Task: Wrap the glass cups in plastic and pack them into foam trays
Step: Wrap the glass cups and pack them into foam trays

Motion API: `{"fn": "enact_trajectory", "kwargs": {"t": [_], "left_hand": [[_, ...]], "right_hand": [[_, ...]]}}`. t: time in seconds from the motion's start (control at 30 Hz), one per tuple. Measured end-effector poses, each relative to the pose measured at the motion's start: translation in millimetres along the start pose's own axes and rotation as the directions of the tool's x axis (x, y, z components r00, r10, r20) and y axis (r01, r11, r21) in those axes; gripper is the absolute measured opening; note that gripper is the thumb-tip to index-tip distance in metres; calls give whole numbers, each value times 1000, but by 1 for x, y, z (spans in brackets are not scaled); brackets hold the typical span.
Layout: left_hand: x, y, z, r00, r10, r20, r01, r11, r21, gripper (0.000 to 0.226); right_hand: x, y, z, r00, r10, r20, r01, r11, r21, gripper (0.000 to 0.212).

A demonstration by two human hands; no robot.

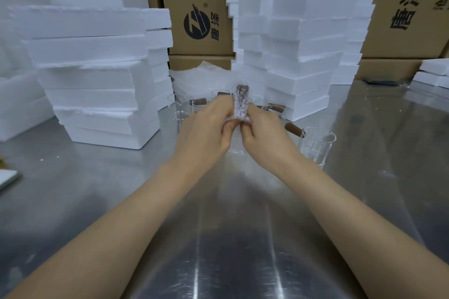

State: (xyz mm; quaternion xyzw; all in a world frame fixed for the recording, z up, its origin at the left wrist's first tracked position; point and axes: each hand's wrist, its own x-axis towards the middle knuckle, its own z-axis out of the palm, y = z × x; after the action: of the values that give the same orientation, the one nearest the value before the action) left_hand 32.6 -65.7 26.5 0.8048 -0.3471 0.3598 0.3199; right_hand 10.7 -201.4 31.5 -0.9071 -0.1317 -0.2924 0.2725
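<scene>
Plastic-wrapped cup (239,116) upright, handle (243,89) up; left hand (206,132), right hand (266,135) fingers pinching it.

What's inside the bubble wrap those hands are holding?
A brown handle shows through the top of the bubble wrap. The glass itself cannot be made out: wrap, left hand and right hand cover it.

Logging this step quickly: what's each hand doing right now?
Left hand: fingers pinch the bubble-wrapped cup.
Right hand: pinches the same cup.
</scene>
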Motion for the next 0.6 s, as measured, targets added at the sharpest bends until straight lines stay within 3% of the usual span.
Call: {"fn": "enact_trajectory", "kwargs": {"t": [0.03, 0.1, 0.17, 0.23, 0.3, 0.37, 0.5, 0.6], "left_hand": [[-1, -1, 2, 1000, -21, -2, 21, 1000, -14, 7], [1, -1, 5, 995, -100, 3, 99, 986, -136, 12], [3, -2, 4, 968, -244, 55, 249, 918, -309, 29], [5, -4, 0, 927, -333, 175, 375, 856, -356, 50], [4, -5, -2, 936, -246, 251, 313, 908, -279, 36], [2, -4, -2, 960, -166, 224, 216, 952, -218, 23], [0, -3, 0, 968, -198, 153, 233, 938, -256, 18], [-3, -4, 6, 967, -250, 53, 256, 949, -186, 23]], "right_hand": [[0, -1, 0, 1000, 1, 3, -1, 1000, 13, 17], [1, 1, -1, 1000, 28, -5, -27, 997, 71, 19], [3, 4, -3, 995, 92, -45, -84, 984, 155, 21], [4, 6, -6, 989, 132, -60, -117, 971, 209, 26], [5, 6, -7, 990, 140, -22, -132, 969, 207, 22], [5, 7, -6, 991, 136, 9, -136, 973, 185, 14], [1, 5, -2, 997, 79, 8, -79, 988, 135, 14], [0, 5, 2, 998, 49, 25, -51, 996, 71, 19]]}}
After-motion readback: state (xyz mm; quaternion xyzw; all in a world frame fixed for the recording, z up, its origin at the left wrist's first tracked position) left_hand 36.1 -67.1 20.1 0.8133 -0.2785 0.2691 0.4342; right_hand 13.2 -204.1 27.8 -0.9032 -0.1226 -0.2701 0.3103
